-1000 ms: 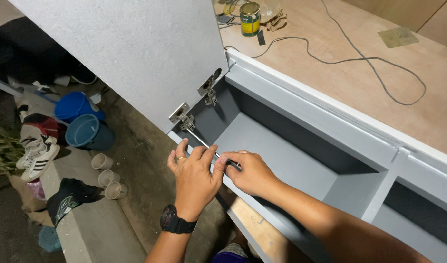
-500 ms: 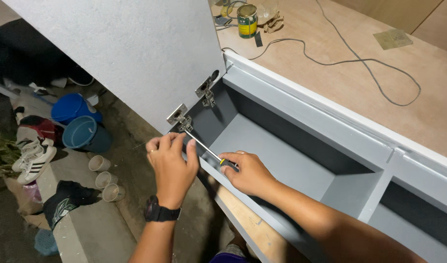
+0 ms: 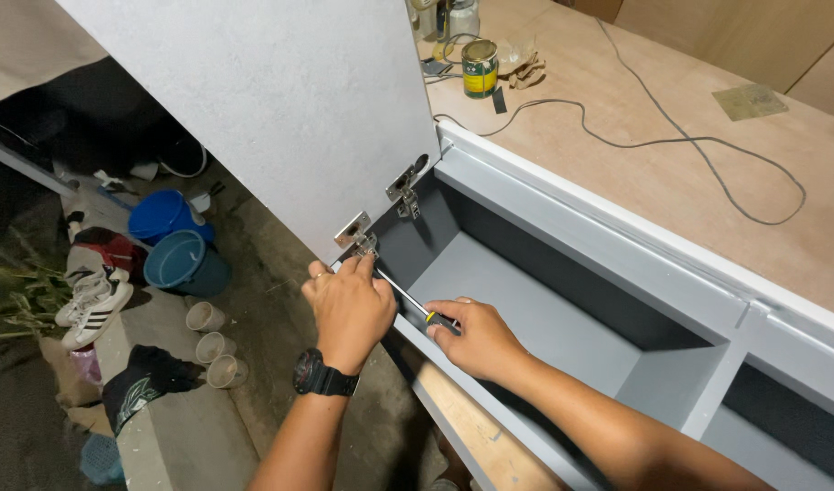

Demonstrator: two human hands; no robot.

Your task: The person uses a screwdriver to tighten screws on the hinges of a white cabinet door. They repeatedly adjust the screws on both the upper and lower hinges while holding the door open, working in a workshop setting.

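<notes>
At the far left, white shoes (image 3: 90, 305) are seen on the ground, and beside them two blue buckets (image 3: 176, 244) are stacked close together; what is in them cannot be told. Three small cups (image 3: 212, 344) are set on the concrete ledge just below, open side up and seemingly bare inside. Further right, the left hand (image 3: 349, 309), with a black watch (image 3: 321, 373) at the wrist, is held at the lower hinge (image 3: 355, 232) of the open grey door (image 3: 253, 109), its fingers (image 3: 362, 268) pinched together on the hinge. The screwdriver (image 3: 408, 300) is clamped in the closed fingers of the right hand (image 3: 476, 336), its tip pointed up at that hinge, over the front edge of the grey cabinet (image 3: 562, 309), whose compartment is seen bare. On the wooden worktop (image 3: 672, 173) above, a yellow-green tin (image 3: 479, 68) is stood upright with its top closed, and a grey cable (image 3: 690, 141) is laid in loops to the right.
</notes>
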